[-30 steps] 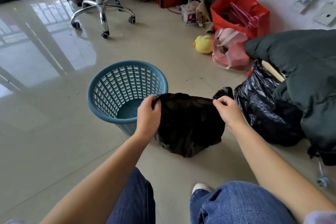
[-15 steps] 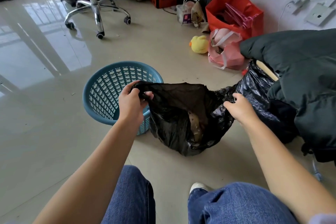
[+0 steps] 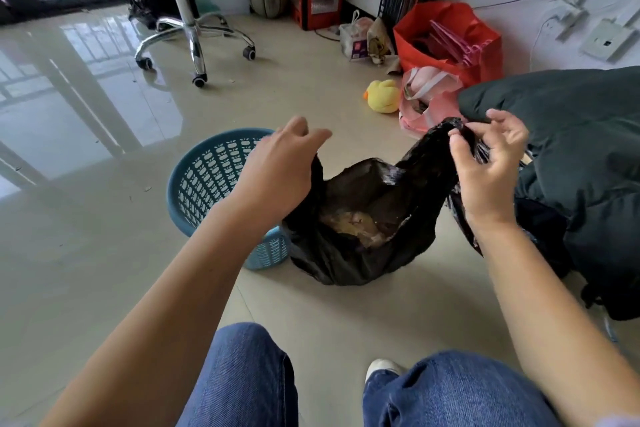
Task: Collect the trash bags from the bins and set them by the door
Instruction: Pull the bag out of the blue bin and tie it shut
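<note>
Black plastic formed the trash bag (image 3: 363, 218), which sat on the tiled floor (image 3: 104, 253) just right of the blue bin (image 3: 207, 180) and touched its side. The bag's mouth stood open, with pale, yellowish refuse visible inside. The right hand (image 3: 488, 166) pinched a raised corner of the bag's rim between thumb and fingers, and that corner was drawn up into a twisted strip. The left hand (image 3: 277, 177) gripped the opposite edge of the rim, its fingers curled over the plastic; the exact hold beneath the hand was hidden. The bin stood upright with no liner visible. A dark padded jacket (image 3: 571, 156) lay at right, partly covering another black bag behind the right wrist. Farther back were a yellow duck toy (image 3: 382, 95), a red bag (image 3: 450, 42) and a chair base (image 3: 194, 35).
</note>
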A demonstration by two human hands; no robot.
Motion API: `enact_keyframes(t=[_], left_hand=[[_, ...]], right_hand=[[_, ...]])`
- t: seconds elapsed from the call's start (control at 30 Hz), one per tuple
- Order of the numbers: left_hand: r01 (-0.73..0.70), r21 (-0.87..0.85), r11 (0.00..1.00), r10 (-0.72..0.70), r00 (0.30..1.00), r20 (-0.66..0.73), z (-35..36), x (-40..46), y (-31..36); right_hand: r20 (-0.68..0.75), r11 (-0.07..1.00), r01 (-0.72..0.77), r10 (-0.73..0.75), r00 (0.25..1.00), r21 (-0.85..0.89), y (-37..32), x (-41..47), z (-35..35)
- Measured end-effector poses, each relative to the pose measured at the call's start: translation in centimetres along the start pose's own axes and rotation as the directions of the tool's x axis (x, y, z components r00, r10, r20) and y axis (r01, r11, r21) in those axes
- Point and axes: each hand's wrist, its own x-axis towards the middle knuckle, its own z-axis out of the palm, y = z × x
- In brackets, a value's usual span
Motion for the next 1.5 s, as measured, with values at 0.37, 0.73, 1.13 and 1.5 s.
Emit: enact_keyframes(t=[0.37,0.73,1.13,1.5], left_hand=[[-0.180,-0.368,0.912,0.128,0.978,-0.163,3.4,0.8,3.1],[-0.091,-0.553,0.828,0.128,0.991,0.029,4.4,1.0,3.5],[0.537,-0.769,0.348,-0.116,0.838,0.533,10.4,-2.5,2.0],[0.802,-0.597,0.014,0.013,0.597,0.802,11.5,-2.7,1.8]], right_hand=[[0.701,0.598,-0.672,0.242,0.671,0.437,-2.2,-2.1,2.2],[0.797,0.913,-0.371,0.347,0.494,-0.168,-2.4,-4.0,3.8],[0.938,0.705,-0.708,0.271,0.215,-0.041,-1.5,-2.9,2.0],[0.664,0.573,0.349,0.550,0.507,-0.742,3.3,-5.3,3.9]])
